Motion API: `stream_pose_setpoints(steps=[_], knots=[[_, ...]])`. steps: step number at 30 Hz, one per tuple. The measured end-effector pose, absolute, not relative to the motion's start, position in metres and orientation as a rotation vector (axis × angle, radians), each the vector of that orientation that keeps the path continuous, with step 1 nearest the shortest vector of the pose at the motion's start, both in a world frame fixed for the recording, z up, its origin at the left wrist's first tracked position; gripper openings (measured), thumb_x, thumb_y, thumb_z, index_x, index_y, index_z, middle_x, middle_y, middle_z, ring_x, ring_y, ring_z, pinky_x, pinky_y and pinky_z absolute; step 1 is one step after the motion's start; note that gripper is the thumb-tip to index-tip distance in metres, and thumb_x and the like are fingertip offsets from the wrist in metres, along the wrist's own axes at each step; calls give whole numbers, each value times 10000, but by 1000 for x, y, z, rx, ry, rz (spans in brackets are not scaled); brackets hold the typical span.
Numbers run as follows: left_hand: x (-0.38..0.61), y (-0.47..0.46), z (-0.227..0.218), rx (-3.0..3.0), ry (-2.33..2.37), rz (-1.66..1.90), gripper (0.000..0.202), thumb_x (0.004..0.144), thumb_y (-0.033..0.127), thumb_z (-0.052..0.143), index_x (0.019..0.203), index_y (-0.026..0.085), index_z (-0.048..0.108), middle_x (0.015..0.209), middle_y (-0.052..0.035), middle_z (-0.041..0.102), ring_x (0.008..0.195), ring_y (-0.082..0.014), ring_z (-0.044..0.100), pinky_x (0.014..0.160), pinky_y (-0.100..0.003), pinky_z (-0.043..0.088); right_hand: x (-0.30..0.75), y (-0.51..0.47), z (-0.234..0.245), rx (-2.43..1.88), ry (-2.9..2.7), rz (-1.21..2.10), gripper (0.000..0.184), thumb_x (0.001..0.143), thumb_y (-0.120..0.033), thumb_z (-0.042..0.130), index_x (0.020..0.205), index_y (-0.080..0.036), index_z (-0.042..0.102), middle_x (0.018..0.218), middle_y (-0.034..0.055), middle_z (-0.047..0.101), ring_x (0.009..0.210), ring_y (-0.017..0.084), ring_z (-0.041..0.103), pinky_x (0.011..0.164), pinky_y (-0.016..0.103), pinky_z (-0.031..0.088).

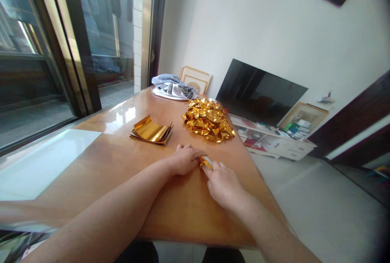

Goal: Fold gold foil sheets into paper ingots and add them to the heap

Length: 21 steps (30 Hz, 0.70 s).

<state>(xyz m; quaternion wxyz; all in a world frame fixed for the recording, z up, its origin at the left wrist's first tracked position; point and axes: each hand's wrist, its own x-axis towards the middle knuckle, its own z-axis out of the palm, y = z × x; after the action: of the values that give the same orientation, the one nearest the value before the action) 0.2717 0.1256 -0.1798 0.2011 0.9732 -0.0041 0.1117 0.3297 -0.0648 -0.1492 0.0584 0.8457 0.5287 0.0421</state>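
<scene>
Between my two hands, low over the wooden table (189, 210), is a small partly folded piece of gold foil paper (207, 162) with a pale underside showing. My left hand (185, 159) pinches its left end with the fingertips. At its right end my right hand (224, 181) has its fingers closed on the same piece. Beyond the hands lies a heap of folded gold foil paper pieces (209, 120). To the left, a stack of gold foil sheets (152, 129) lies with its edges curling up.
Folded light-coloured cloth (173, 87) lies at the table's far end. A glass sliding door (109, 31) stands on the left. Past the table's right edge are a black television (258, 92) and a low white cabinet (292, 149). A pale sheet (45, 165) covers the table's left side.
</scene>
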Motion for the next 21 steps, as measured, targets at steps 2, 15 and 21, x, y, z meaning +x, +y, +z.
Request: stream_pose_setpoints(steps=[2,15,21], knots=[[271,126,-180,2713,-10,315,465,924,246,419,1342,377,575,1148,-26,727,1100,-265,555,967,-446,333,333,-64,-146,2577,1597,104,447,890,-151,444,1279,-258,637,1095,125,630,1000,268,560,808,348,424],[268,115,-175,2691,22,356,294,923,331,462,1163,335,633,1108,-19,711,1040,-265,551,913,-441,342,347,-57,-157,2653,1547,165,435,869,-151,474,1272,-210,625,1054,116,620,977,264,569,768,331,403],[270,115,-179,2683,63,383,305,843,180,499,1075,309,648,1006,-1,718,1006,-235,559,939,-427,336,358,-73,-171,2865,1599,181,376,877,-168,492,1213,-248,640,999,66,617,966,217,583,793,292,410]])
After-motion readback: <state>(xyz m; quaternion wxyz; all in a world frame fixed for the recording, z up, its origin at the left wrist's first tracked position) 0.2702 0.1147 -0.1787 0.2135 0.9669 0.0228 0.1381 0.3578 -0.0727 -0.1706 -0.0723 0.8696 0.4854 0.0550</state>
